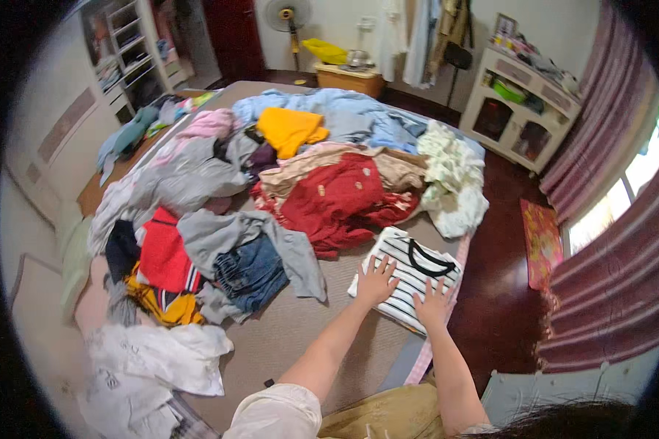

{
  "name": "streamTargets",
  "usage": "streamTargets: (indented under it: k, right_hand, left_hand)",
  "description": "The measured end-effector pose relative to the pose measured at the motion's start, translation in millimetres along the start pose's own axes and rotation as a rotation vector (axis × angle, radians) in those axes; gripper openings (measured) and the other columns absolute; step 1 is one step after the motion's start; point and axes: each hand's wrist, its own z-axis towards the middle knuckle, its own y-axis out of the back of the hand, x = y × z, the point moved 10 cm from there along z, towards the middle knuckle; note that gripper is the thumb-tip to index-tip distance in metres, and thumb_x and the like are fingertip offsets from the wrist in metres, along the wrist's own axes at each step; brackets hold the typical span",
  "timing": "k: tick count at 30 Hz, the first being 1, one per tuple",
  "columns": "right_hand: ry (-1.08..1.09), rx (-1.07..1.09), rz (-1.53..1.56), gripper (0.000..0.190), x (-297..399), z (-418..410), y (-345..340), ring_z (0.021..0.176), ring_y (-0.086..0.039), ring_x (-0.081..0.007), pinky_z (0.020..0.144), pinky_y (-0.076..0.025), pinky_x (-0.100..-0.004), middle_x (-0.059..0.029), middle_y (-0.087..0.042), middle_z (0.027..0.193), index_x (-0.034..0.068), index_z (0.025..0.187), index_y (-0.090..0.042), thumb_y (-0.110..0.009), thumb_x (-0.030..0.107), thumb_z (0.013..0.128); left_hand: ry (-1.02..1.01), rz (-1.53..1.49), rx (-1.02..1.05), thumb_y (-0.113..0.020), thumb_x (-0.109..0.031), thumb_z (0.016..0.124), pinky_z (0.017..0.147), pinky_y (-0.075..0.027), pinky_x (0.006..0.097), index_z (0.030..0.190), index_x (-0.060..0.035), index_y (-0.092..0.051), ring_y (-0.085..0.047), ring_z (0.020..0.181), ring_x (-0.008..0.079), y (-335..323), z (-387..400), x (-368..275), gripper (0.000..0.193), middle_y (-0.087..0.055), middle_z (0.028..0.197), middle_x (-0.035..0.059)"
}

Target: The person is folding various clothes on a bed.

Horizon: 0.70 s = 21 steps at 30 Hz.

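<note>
A white T-shirt with black stripes (403,280) lies folded flat near the right edge of the bed (318,340), its black round neckline facing away from me. My left hand (378,282) rests on its left side with fingers spread. On its lower right part lies my right hand (433,304), also palm down and spread. Neither hand grips anything. A sliver of orange shows beneath the shirt's near corner. Just beyond it is a heap with a dark red garment (335,197). Left of my hands lie a grey long-sleeved top (302,263) and blue denim jeans (252,271).
More clothes cover the bed: a yellow-orange garment (291,129), a red garment (167,252), white garments (159,356) and pale green printed cloth (453,175). A white cabinet (519,110), a standing fan (288,16) and a storage box (348,79) stand beyond. Purple curtains (615,307) hang right.
</note>
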Motion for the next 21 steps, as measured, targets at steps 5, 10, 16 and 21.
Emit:
streamTargets:
  k: [5, 10, 16, 21]
  right_hand:
    - [0.003, -0.07, 0.234, 0.062, -15.4, -56.7, 6.4, 0.13, -0.015, -0.0415, 0.099, -0.016, -0.0603, -0.0266, -0.019, 0.14, -0.001, 0.13, -0.034, -0.053, 0.03, 0.081]
    - [0.154, -0.257, 0.285, 0.055, -15.0, -166.9, 3.8, 0.12, -0.027, -0.047, 0.101, -0.022, -0.049, -0.0343, -0.029, 0.129, -0.008, 0.121, -0.037, -0.058, 0.008, 0.072]
    - [0.413, -0.244, 0.336, 0.056, 35.3, -235.4, -13.7, 0.122, -0.026, -0.0447, 0.099, -0.021, -0.0524, -0.03, -0.025, 0.133, 0.002, 0.118, -0.043, -0.064, 0.011, 0.067]
    - [0.418, -0.078, 0.348, 0.047, 90.8, -247.4, -2.4, 0.12, -0.029, -0.0437, 0.099, -0.024, -0.0493, -0.0306, -0.032, 0.129, 0.0, 0.111, -0.048, -0.062, 0.01, 0.067]
  left_hand:
    - [0.141, 0.032, -0.324, -0.049, -0.04, 0.082, 0.099, -0.017, 0.0641, 0.133, -0.0223, -0.036, -0.023, 0.129, 0.0365, 61.8, -44.1, 94.5, 0.056, -0.03, 0.139, 0.0149]
    - [0.517, -0.024, -0.241, -0.061, -0.017, 0.073, 0.088, -0.037, 0.0544, 0.129, -0.0156, -0.041, -0.039, 0.116, 0.0392, 72.5, -101.3, 206.3, 0.059, -0.043, 0.125, 0.0195]
    - [0.392, -0.561, -0.152, -0.056, -0.012, 0.073, 0.092, -0.04, 0.0425, 0.123, -0.0065, -0.046, -0.049, 0.108, 0.0349, 70.4, -153.6, 186.2, 0.051, -0.05, 0.117, 0.022]
    - [0.049, -0.838, 0.224, -0.059, -0.021, 0.074, 0.092, -0.039, 0.04, 0.127, -0.0048, -0.042, -0.049, 0.107, 0.0341, 97.2, -230.2, 88.7, 0.058, -0.048, 0.121, 0.0224]
